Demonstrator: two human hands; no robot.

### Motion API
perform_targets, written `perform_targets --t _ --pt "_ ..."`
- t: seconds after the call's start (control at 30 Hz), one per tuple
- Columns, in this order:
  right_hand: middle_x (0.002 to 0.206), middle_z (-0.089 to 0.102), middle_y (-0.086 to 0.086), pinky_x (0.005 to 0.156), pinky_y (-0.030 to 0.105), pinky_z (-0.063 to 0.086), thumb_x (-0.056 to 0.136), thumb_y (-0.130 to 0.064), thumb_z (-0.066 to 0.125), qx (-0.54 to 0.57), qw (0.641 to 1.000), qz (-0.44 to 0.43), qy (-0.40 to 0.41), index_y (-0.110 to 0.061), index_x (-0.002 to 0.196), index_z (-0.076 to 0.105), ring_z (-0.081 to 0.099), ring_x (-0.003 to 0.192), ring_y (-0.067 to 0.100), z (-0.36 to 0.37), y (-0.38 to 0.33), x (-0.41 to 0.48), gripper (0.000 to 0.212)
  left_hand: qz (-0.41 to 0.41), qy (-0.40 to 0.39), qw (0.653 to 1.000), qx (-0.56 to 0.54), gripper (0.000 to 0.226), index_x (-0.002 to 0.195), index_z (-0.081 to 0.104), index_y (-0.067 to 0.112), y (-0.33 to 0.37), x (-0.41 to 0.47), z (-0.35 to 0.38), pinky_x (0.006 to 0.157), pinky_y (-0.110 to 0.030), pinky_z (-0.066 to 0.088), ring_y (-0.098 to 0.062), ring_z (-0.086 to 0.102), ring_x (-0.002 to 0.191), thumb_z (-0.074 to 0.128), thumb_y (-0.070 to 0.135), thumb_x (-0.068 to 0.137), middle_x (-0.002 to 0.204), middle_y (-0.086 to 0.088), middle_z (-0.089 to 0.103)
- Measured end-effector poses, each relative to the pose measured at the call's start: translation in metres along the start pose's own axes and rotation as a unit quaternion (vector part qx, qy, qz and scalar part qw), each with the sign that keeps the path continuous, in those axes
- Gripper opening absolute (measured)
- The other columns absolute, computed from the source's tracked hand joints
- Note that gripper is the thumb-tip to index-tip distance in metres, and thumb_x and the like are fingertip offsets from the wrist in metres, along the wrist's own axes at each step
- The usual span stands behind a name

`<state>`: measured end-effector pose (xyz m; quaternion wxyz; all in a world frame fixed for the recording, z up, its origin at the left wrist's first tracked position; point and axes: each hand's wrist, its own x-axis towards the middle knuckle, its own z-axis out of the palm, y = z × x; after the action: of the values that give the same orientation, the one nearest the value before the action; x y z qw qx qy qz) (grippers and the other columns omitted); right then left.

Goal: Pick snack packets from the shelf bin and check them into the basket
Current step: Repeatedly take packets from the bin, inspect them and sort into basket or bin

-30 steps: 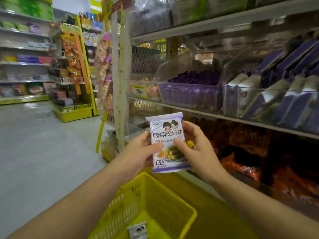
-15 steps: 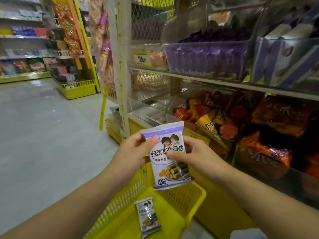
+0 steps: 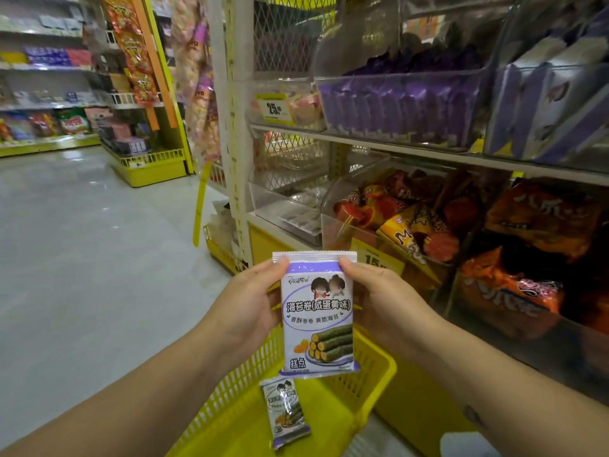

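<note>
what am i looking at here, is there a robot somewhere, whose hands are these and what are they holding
There is no robot here. A person wears a camera on their head that looks forward and down, so you see their own arms. The left hand and right hand pinch the top corners of a purple-and-white snack packet, held upright facing the camera. Below it is a yellow basket with a second packet lying inside. On the right are shop shelves, where a clear bin holds purple packets.

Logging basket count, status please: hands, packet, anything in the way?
Grip: left hand and right hand pinch held packet at top corners, above yellow basket. Inside lies second packet. Nothing seen between.
</note>
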<state>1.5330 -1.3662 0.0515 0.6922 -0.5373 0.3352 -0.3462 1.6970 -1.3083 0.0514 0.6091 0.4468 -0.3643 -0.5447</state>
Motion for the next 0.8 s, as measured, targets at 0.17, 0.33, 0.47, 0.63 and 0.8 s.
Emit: perform_targets --t 0.17,0.33,0.47,0.63,0.8 --pt "0.099 0.075 0.008 0.075 0.032 0.05 0.099 -0.038 0.043 0.001 1.0 -0.003 0.004 -0.019 0.089 0.077 0.069 0.085 0.015 0.003 0.0 0.0 0.04 -0.007 0.016 1.0 -0.01 0.035 0.108 0.067 0.011 0.004 -0.004 0.004 0.065 -0.029 0.058 -0.018 0.071 0.09 0.043 0.034 0.098 0.102 -0.01 0.075" --pt "0.11 0.072 0.005 0.084 0.035 0.054 0.09 -0.05 0.047 -0.021 0.998 0.003 -0.063 -0.022 0.103 0.074 0.067 0.102 0.019 -0.003 -0.008 -0.002 0.04 -0.017 0.043 0.998 -0.043 0.039 0.117 0.064 0.01 0.008 -0.005 0.003 0.077 -0.038 0.058 -0.027 0.066 0.109 0.041 0.036 0.099 0.108 -0.011 0.073" --pt "0.122 0.066 0.014 0.101 0.045 0.048 0.087 -0.03 0.059 -0.076 0.976 0.084 -0.187 -0.009 0.121 0.063 0.06 0.117 0.03 -0.01 -0.012 -0.008 0.04 -0.014 0.061 0.993 -0.102 0.041 0.118 0.064 0.008 0.015 -0.003 0.0 0.085 -0.048 0.056 -0.032 0.063 0.115 0.045 0.037 0.097 0.113 -0.014 0.071" --pt "0.109 0.068 0.019 0.091 0.039 0.053 0.083 -0.023 0.058 -0.03 0.985 0.091 -0.143 -0.003 0.103 0.068 0.067 0.092 0.024 -0.006 -0.013 -0.011 0.03 -0.029 -0.004 0.998 -0.049 0.039 0.119 0.065 0.016 0.018 -0.004 -0.006 0.065 -0.035 0.06 -0.021 0.072 0.097 0.051 0.04 0.091 0.11 -0.007 0.073" --pt "0.114 0.068 0.02 0.076 0.03 0.058 0.092 -0.019 0.051 0.048 0.996 0.048 -0.055 0.001 0.116 0.063 0.069 0.088 0.021 -0.007 -0.02 -0.007 0.033 -0.064 -0.102 0.989 0.082 0.043 0.12 0.06 0.018 0.01 -0.009 -0.012 0.073 -0.027 0.058 -0.02 0.071 0.101 0.067 0.025 0.078 0.111 -0.006 0.073"
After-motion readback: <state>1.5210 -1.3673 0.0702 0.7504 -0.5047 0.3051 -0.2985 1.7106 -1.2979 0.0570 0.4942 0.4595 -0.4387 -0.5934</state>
